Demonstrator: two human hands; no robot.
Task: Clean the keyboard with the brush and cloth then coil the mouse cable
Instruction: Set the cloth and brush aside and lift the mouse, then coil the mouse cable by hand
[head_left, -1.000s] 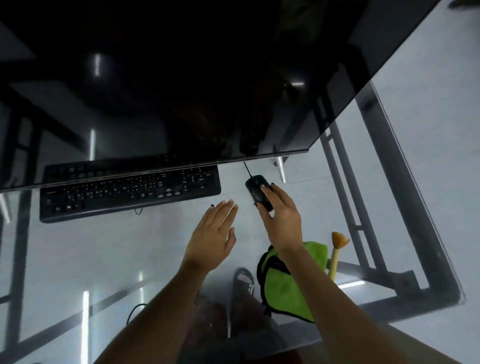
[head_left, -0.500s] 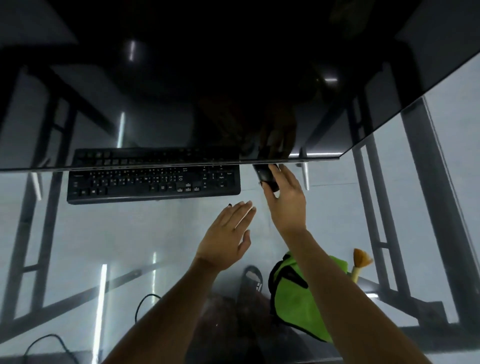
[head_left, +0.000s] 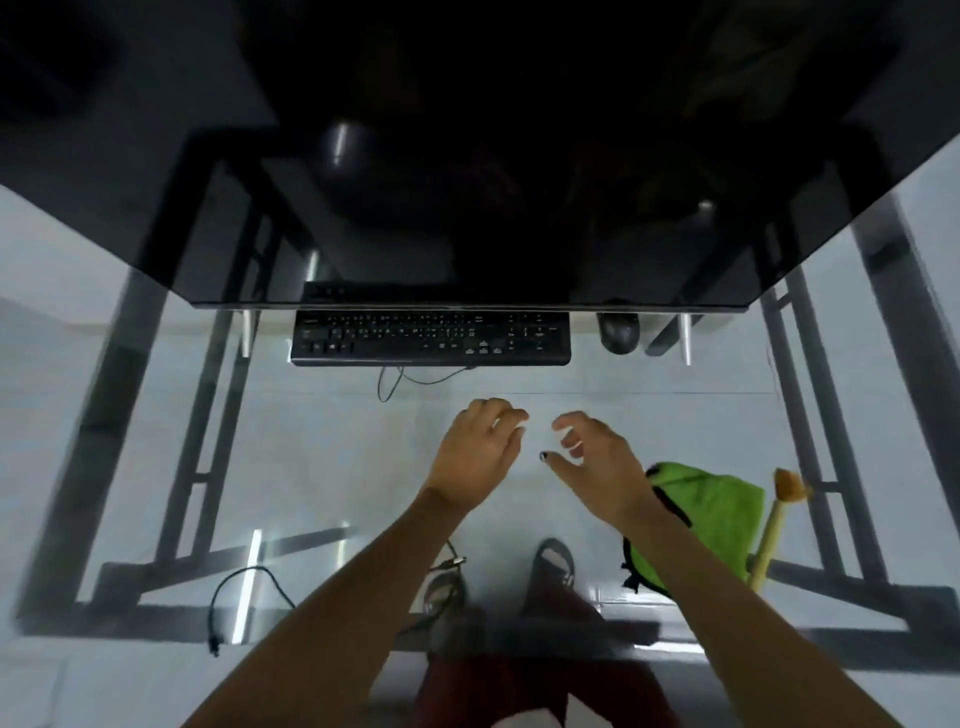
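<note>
- Far left, a loose black cable (head_left: 244, 597) lies on the floor, seen through the glass desk (head_left: 337, 441).
- Up at the far edge, the black keyboard (head_left: 430, 338) lies flat, half tucked under the dark monitor (head_left: 467, 156) — well ahead of both hands, touched by neither.
- Left hand (head_left: 475, 457) hovers over the glass, fingers curled loosely inward, holding nothing.
- Just beside it, the right hand (head_left: 602, 467) — fingers bent like a claw, thumb out, nothing held. The two hands are near each other but apart.
- Between and below the forearms, the person's feet show through the glass.
- Ahead of the right hand, the black mouse (head_left: 618, 332) sits just right of the keyboard, partly under the monitor's edge; its cable cannot be made out.
- Right of the right wrist, the green cloth (head_left: 717, 514) lies crumpled, the forearm crossing over its near-left part.
- Just beyond the cloth, the brush (head_left: 776, 525) lies with its bristles pointing away, wooden handle toward the person.
</note>
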